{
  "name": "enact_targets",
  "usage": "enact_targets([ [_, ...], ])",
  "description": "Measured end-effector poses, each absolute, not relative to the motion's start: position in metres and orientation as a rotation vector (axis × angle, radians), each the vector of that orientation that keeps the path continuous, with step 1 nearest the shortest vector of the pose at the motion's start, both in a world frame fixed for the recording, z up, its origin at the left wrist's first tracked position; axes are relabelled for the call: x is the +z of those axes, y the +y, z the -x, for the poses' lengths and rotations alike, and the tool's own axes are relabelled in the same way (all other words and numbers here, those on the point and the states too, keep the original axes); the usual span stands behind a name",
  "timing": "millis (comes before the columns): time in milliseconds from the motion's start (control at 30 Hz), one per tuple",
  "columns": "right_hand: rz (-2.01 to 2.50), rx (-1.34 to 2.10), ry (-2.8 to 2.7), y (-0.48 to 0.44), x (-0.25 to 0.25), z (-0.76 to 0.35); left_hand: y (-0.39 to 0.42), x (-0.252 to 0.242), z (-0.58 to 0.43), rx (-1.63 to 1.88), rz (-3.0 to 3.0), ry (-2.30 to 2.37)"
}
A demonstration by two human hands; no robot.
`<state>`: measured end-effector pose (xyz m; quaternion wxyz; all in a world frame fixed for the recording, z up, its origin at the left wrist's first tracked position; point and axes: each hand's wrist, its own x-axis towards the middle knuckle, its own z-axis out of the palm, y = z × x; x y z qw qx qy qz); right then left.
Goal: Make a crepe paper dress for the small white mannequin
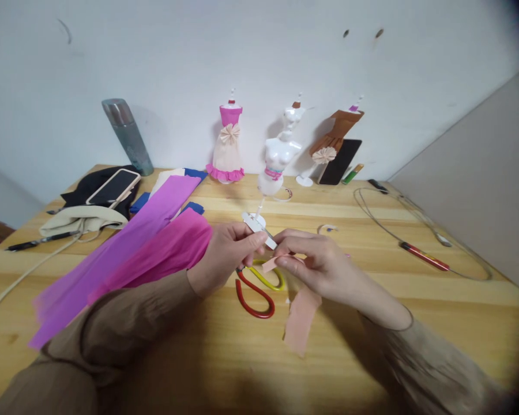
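My left hand is closed, pinching a small flat white piece with a dark edge; I cannot tell its kind. Close beside it, my right hand is closed with fingers pressed together on a narrow peach paper strip. Its fingertips come near or touch the white piece's end. Below the hands lie scissors with a red handle loop and a yellow one, their blades mostly hidden. A wider peach paper piece is under my right hand. Behind stands a bare white mini mannequin.
Purple crepe paper and magenta crepe paper spread at left, near a phone and a bottle. Two dressed mannequins, one in pink and one in brown, stand by the wall. A red-handled corded tool lies right.
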<state>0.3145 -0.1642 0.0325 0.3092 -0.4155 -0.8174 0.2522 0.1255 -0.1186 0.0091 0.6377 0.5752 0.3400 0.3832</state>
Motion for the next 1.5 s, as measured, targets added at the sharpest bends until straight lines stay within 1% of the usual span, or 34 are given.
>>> enact_targets([
  [133,1.033,0.627,-2.148,-0.163,0.034,-0.314,-0.119,0.007,-0.127,0.837,-1.189,0.696],
  [233,1.067,0.622,-2.176,-0.165,0.037,-0.316,-0.119,0.003,-0.126,0.754,-1.125,0.593],
  [333,1.094,0.591,-2.207,-0.167,0.04,-0.319,-0.118,-0.001,-0.126,0.639,-1.077,0.5],
  [467,1.157,0.467,-2.234,-0.165,0.044,-0.325,-0.116,0.0,-0.122,0.439,-1.074,0.414],
  [533,1.203,0.415,-2.219,-0.164,0.045,-0.33,-0.115,0.004,-0.119,0.578,-1.149,0.496],
  [667,1.233,0.414,-2.18,-0.162,0.047,-0.339,-0.108,0.016,-0.115,1.182,-1.433,0.748],
  [733,1.22,0.454,-2.183,-0.163,0.048,-0.341,-0.104,0.022,-0.114,1.311,-1.642,0.748],
  [767,1.206,0.48,-2.185,-0.163,0.049,-0.34,-0.102,0.024,-0.114,1.313,-1.733,0.726],
  [800,1.189,0.507,-2.185,-0.164,0.05,-0.34,-0.101,0.027,-0.114,1.263,-1.795,0.702],
  [867,1.152,0.554,-2.174,-0.165,0.051,-0.338,-0.098,0.032,-0.113,1.055,-1.808,0.669],
  [933,1.117,0.604,-2.151,-0.164,0.052,-0.337,-0.096,0.034,-0.111,0.801,-1.723,0.672],
  [1000,1.082,0.66,-2.111,-0.163,0.052,-0.338,-0.092,0.034,-0.108,0.641,-1.616,0.656],
  [1133,1.063,0.734,-2.013,-0.159,0.048,-0.344,-0.086,0.031,-0.103,0.553,-1.462,0.519],
  [1300,1.038,0.842,-1.941,-0.155,0.041,-0.35,-0.086,0.038,-0.1,0.41,-1.607,0.538],
  [1500,1.048,0.911,-1.878,-0.15,0.033,-0.354,-0.089,0.045,-0.1,0.339,-1.666,0.496],
])
